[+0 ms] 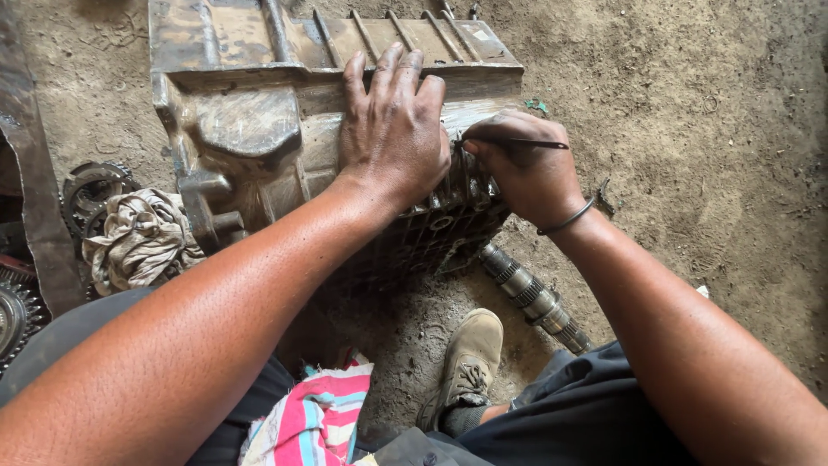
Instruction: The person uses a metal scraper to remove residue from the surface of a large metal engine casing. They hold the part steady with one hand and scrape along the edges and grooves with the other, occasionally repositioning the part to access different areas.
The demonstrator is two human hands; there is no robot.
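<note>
The housing (259, 129), a big ribbed metal casting caked in grime, is lying on the dirt floor (690, 173) right in front of the person, tilted so that its finned end is facing the hands. The left hand (392, 129) is pressing flat on top of it, fingers together and stretched forward, holding nothing; this looks like bracing, keeping the casting from rocking. The right hand (522, 168) is working at the rim just beside the left, its fingers clamped on a thin dark tool (526, 143) whose tip is pointing into the ribs, probably picking or scraping at the edge. A dark band is sitting on that wrist.

A splined shaft (535, 298) is lying on the floor just below the housing, near the person's shoe (466, 367). A dirty rag (138, 237) is resting against the housing's left side, touching a gear (90, 190) behind it. A striped cloth (315, 414) is lying between the knees, close at hand.
</note>
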